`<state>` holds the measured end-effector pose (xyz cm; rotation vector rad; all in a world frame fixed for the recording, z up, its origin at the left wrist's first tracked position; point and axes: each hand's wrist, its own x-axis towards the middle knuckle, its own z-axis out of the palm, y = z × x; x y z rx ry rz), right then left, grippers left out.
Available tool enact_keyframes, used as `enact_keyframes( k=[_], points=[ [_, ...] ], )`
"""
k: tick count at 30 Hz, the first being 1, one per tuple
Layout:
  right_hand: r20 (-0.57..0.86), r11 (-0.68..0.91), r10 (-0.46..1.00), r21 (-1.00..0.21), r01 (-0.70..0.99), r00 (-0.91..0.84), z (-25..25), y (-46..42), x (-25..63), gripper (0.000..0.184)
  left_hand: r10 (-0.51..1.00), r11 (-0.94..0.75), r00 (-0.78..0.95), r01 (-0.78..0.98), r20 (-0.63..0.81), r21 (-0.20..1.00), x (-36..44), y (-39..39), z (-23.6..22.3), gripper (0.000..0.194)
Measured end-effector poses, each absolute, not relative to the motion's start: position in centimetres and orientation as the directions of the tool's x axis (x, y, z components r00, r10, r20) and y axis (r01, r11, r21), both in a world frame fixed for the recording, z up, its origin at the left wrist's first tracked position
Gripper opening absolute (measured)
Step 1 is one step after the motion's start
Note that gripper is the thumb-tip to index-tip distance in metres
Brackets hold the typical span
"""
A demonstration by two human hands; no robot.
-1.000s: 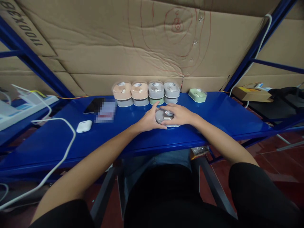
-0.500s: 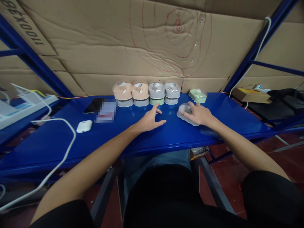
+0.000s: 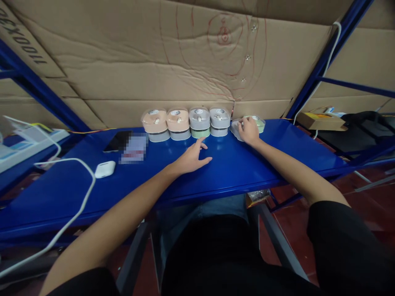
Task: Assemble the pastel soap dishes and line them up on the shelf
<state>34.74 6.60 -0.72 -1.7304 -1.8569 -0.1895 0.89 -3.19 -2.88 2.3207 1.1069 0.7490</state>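
Note:
My right hand [image 3: 248, 130] is at the back of the blue shelf [image 3: 216, 172], closed over a grey packaged case [image 3: 236, 126] that sits on or against the green case [image 3: 258, 121]. My left hand [image 3: 191, 157] rests open on the shelf, fingers spread, holding nothing. Just beyond it stands a row of stacked cases: two peach ones [image 3: 154, 120] [image 3: 177, 118] and two grey ones [image 3: 199, 117] [image 3: 219, 116] on top of others.
A cardboard wall [image 3: 173, 61] backs the shelf. At the left lie a dark phone [image 3: 117, 140], a white earbud case [image 3: 105, 169] and a white cable [image 3: 77, 205]. A brown box [image 3: 324, 121] sits at the right, behind a blue upright [image 3: 321, 65].
My right hand carried the grey case from the middle of the shelf to the back right, next to the green case. My left hand let go of it and stayed, open.

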Motion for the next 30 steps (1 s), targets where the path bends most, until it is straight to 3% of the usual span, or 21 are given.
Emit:
enact_keyframes(
  k=[4,10,12,15,19,21,26,30],
  points=[
    [0.497,0.083,0.865,-0.275,0.958,0.067,-0.7,9.7,33.5,0.044,0.805,-0.566,0.535,0.564,0.256,0.601,0.9,-3.2,-2.9,0.095],
    [0.527,0.040,0.833,-0.362,0.931,0.169,0.1,10.8,32.9,0.050,0.796,-0.578,0.544,0.554,0.265,0.599,0.7,-2.9,-3.1,0.093],
    [0.603,0.159,0.793,-0.343,0.926,0.087,0.8,10.1,32.9,0.056,0.796,-0.579,0.545,0.559,0.263,0.594,0.8,-2.9,-3.2,0.093],
    [0.663,0.401,0.726,-0.188,0.896,-0.185,1.9,9.0,32.1,0.074,0.796,-0.581,0.543,0.560,0.268,0.590,0.9,-2.9,-3.2,0.092],
    [0.506,0.532,0.735,-0.017,0.847,-0.451,2.6,8.0,29.9,0.118,0.794,-0.583,0.542,0.549,0.277,0.599,0.9,-2.9,-3.1,0.092],
    [0.445,0.511,0.766,0.018,0.860,-0.464,2.4,7.6,28.9,0.115,0.792,-0.585,0.544,0.548,0.277,0.598,0.9,-2.9,-3.1,0.091],
    [0.459,0.445,0.776,0.087,0.891,-0.432,1.9,6.4,28.0,0.083,0.787,-0.594,0.550,0.559,0.277,0.578,0.7,-2.7,-3.4,0.091],
    [0.504,0.435,0.765,0.055,0.899,-0.401,2.2,5.8,28.6,0.075,0.790,-0.591,0.542,0.548,0.287,0.592,0.7,-2.8,-3.2,0.090]
  ],
)
